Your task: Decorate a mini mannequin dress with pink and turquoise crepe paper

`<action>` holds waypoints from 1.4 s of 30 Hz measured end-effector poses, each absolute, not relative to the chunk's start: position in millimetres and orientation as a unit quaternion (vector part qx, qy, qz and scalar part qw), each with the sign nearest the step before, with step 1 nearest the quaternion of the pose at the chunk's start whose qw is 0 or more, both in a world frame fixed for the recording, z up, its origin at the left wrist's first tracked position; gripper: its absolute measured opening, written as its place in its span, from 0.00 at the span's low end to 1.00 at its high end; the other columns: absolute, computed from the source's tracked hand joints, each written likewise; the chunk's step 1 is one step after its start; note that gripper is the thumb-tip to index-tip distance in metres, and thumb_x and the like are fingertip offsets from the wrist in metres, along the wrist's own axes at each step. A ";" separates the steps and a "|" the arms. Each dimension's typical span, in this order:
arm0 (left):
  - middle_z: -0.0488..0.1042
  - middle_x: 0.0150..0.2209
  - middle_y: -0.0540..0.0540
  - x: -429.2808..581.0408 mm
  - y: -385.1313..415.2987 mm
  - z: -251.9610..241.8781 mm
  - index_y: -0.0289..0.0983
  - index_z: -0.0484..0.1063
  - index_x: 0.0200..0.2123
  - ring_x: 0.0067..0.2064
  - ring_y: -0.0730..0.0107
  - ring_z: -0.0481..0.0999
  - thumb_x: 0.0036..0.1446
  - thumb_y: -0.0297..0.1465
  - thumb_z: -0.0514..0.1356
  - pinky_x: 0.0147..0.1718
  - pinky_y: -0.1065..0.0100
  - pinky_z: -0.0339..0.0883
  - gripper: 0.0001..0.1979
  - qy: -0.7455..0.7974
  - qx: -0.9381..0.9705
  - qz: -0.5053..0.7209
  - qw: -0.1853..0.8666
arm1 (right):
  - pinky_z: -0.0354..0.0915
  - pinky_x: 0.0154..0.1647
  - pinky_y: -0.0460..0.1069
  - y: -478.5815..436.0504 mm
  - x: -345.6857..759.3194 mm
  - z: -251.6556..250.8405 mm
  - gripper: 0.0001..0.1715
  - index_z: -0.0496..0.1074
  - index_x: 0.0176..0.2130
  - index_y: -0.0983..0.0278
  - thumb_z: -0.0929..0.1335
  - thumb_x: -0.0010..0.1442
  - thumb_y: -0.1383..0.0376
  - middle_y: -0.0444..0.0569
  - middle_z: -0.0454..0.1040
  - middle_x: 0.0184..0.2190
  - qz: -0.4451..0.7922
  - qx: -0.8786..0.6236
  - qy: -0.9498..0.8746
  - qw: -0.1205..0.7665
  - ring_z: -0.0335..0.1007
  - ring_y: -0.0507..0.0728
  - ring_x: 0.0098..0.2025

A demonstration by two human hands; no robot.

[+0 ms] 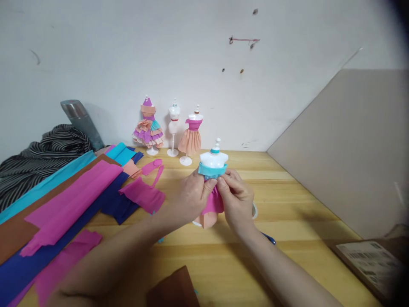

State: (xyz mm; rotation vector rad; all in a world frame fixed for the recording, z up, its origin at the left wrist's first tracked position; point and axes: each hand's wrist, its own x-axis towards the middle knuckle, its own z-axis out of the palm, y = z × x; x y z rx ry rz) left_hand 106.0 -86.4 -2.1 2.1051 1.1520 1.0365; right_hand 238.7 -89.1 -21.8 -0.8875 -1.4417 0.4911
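Forearms (275, 258) extend, left hand (191, 194) and right hand (238, 198) pinching mannequin's dress (213, 203).

Pale wooden table (287, 196) with visible grain, set against a wall. Along its back edge stand three small white dress forms on round bases: a ruffled, multicoloured form (148, 130), a bare form (174, 113) and a form in a pink top and peach skirt (191, 138). Nearer the middle, a fourth dress form (213, 160) shows part of its white base; whether that touches the wood is unclear. Overlapping strips cover the left side: light blue strip (47, 186), brown strip (15, 238), pink strip (79, 194), dark blue strip (76, 226). Behind them is a striped cloth (57, 147). A cut pink piece (143, 195) lies just beside the strips; a brown sheet (174, 290) lies at the near edge. Right of centre are a partly hidden white ring (254, 211) and a dark blue object (270, 239).
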 end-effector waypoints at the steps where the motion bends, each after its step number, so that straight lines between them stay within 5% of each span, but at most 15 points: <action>1: 0.73 0.43 0.40 107.0 -86.5 -3.4 0.36 0.65 0.46 0.46 0.59 0.71 0.64 0.36 0.45 0.46 0.59 0.64 0.15 0.431 0.775 0.386 0.253 | 0.65 0.38 0.52 -89.7 238.4 -22.9 0.11 0.79 0.31 0.58 0.66 0.58 0.66 0.47 0.72 0.32 0.218 -0.392 -0.627 0.637 0.67 0.56 0.37; 9: 0.74 0.38 0.43 102.7 -85.7 4.0 0.36 0.68 0.41 0.40 0.61 0.72 0.63 0.41 0.46 0.40 0.60 0.64 0.17 0.450 0.771 0.365 0.266 | 0.65 0.41 0.52 -84.1 244.7 -25.4 0.12 0.76 0.42 0.57 0.69 0.56 0.60 0.47 0.75 0.37 0.356 -0.377 -0.590 0.619 0.69 0.57 0.41; 14: 0.73 0.41 0.42 101.3 -82.4 3.9 0.35 0.66 0.45 0.43 0.60 0.72 0.64 0.40 0.45 0.43 0.59 0.64 0.17 0.429 0.781 0.363 0.274 | 0.65 0.42 0.52 -78.4 249.9 -23.4 0.08 0.78 0.36 0.58 0.70 0.54 0.60 0.45 0.75 0.33 0.410 -0.358 -0.587 0.599 0.70 0.56 0.39; 19: 0.72 0.35 0.43 105.0 -77.4 -3.9 0.36 0.66 0.39 0.39 0.61 0.71 0.63 0.42 0.44 0.39 0.59 0.65 0.18 0.436 0.784 0.358 0.257 | 0.64 0.40 0.51 -79.8 247.4 -23.6 0.03 0.78 0.30 0.58 0.71 0.53 0.63 0.45 0.71 0.32 0.304 -0.376 -0.599 0.638 0.68 0.55 0.36; 25: 0.73 0.36 0.44 96.4 -73.6 0.2 0.35 0.66 0.39 0.39 0.63 0.72 0.63 0.42 0.46 0.40 0.61 0.65 0.17 0.393 0.778 0.368 0.323 | 0.63 0.39 0.52 -84.8 252.7 -13.1 0.12 0.77 0.28 0.59 0.66 0.60 0.63 0.47 0.70 0.32 0.227 -0.381 -0.680 0.584 0.66 0.55 0.36; 31: 0.74 0.39 0.45 88.8 -67.7 3.6 0.35 0.68 0.39 0.43 0.65 0.72 0.62 0.40 0.48 0.45 0.63 0.65 0.16 0.343 0.767 0.363 0.403 | 0.64 0.41 0.52 -78.1 260.2 -11.5 0.07 0.79 0.34 0.57 0.71 0.54 0.61 0.46 0.74 0.31 0.353 -0.353 -0.639 0.585 0.68 0.56 0.37; 38: 0.72 0.39 0.43 94.8 -64.9 -3.5 0.35 0.67 0.39 0.45 0.63 0.71 0.62 0.39 0.47 0.48 0.60 0.62 0.16 0.361 0.764 0.363 0.392 | 0.67 0.35 0.49 -69.0 252.2 -17.4 0.11 0.79 0.24 0.58 0.78 0.35 0.60 0.42 0.76 0.27 0.558 -0.370 -0.455 0.586 0.68 0.52 0.29; 42: 0.73 0.35 0.45 96.7 -63.3 -2.4 0.34 0.68 0.34 0.41 0.63 0.71 0.61 0.40 0.48 0.42 0.61 0.65 0.16 0.412 0.715 0.357 0.439 | 0.68 0.36 0.50 -67.2 255.9 -17.4 0.12 0.79 0.27 0.60 0.77 0.39 0.57 0.43 0.77 0.26 0.582 -0.378 -0.457 0.557 0.70 0.53 0.30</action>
